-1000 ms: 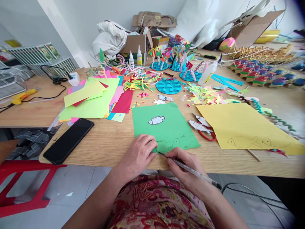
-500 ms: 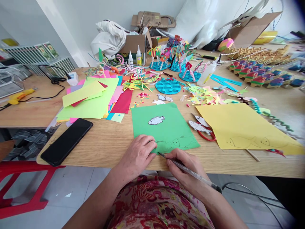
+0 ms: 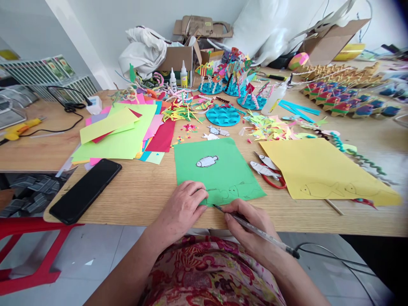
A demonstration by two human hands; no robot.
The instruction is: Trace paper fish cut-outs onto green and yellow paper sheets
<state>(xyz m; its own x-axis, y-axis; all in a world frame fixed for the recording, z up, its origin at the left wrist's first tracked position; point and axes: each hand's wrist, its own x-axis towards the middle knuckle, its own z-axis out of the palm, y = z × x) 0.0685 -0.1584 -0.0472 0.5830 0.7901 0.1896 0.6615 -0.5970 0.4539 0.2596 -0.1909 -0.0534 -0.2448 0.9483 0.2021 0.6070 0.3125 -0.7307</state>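
Note:
My left hand (image 3: 188, 204) lies on the lower left corner of a green paper sheet (image 3: 210, 148), fingers bent slightly and pressing it to the table. My right hand (image 3: 250, 221) is shut on a clear-barrelled pen (image 3: 264, 233), its tip at the sheet's near edge beside my left fingertips. Fish outlines (image 3: 237, 191) are drawn along that edge. A white paper fish cutout (image 3: 207, 161) lies on the sheet's upper half. To the right, more paper fish (image 3: 265, 170) rest over red-handled scissors (image 3: 274, 182). Yellow paper (image 3: 325, 165) with drawn fish lies beyond them.
A black phone (image 3: 86, 191) and stacked coloured paper (image 3: 121, 131) lie at left. Behind are paper scraps (image 3: 270, 126), a blue scalloped disc (image 3: 223, 114), glue bottles (image 3: 184, 76) and fish decorations (image 3: 237, 76). A wooden stick (image 3: 334, 207) lies near the front edge.
The pen tip has shifted slightly to the right along the green paper's near edge. My left hand stays on the paper. The whole view has moved a little.

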